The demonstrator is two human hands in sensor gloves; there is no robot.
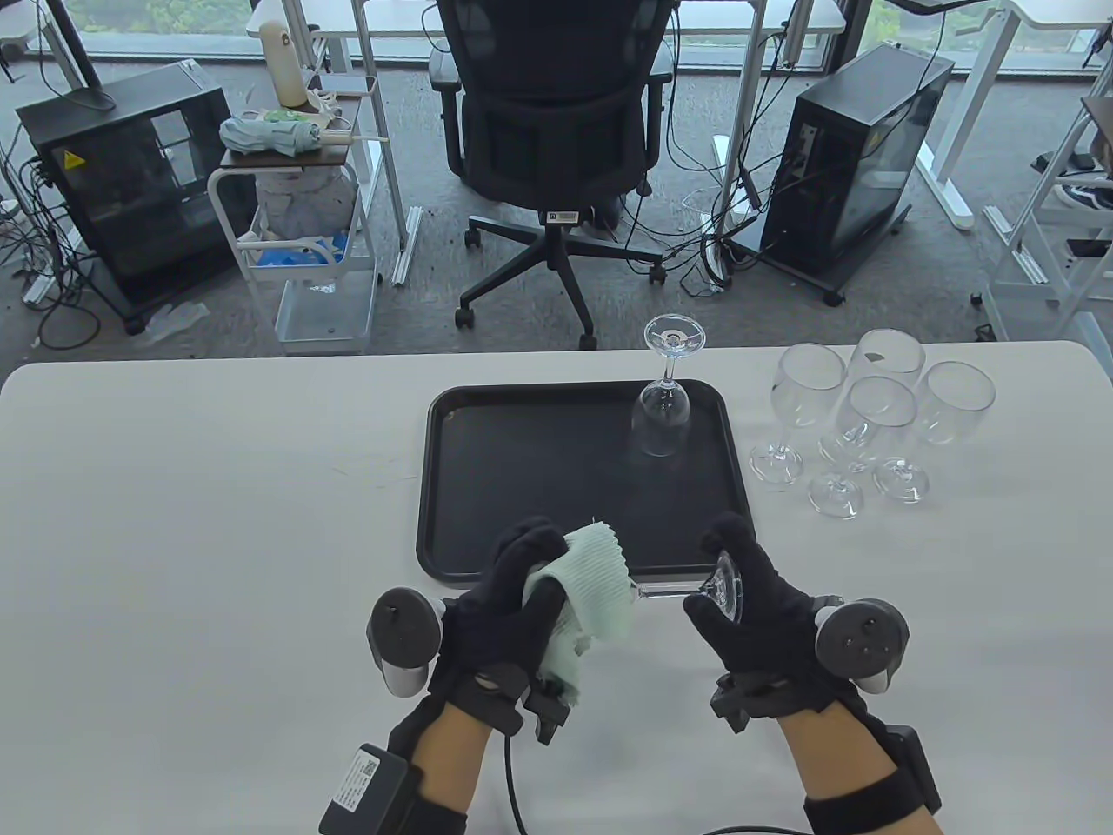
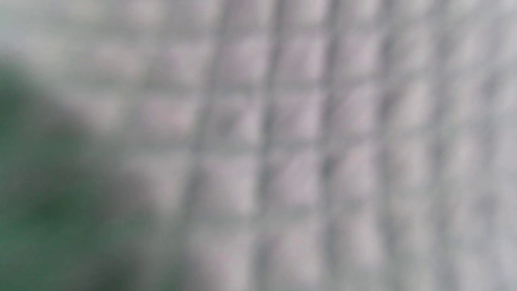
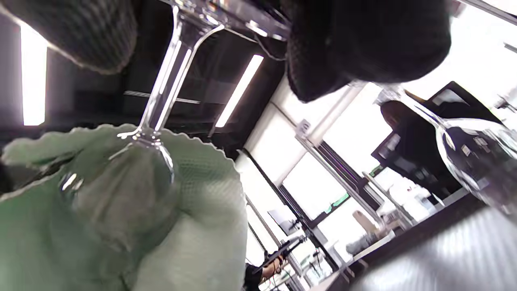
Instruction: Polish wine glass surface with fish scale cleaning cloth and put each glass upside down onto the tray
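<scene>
Above the tray's (image 1: 443, 487) near edge: glass (image 1: 674, 593) held sideways.
Left hand (image 1: 509, 600) clamps cloth (image 1: 591, 591) around bowl; right hand (image 1: 748, 600) grips foot.

White rounded tabletop (image 1: 217, 487) in foreground. Grey carpet floor (image 1: 539, 287) beyond, cables strewn. Black mesh office chair (image 1: 556, 130) on castors, centre. Two black computer towers (image 1: 856, 165) either side. White rolling cart (image 1: 300, 235) left. White desk frames, windows behind.

glass stem (image 3: 167, 76) runs into green cloth (image 3: 194, 226); bowl seemingly wrapped
</scene>
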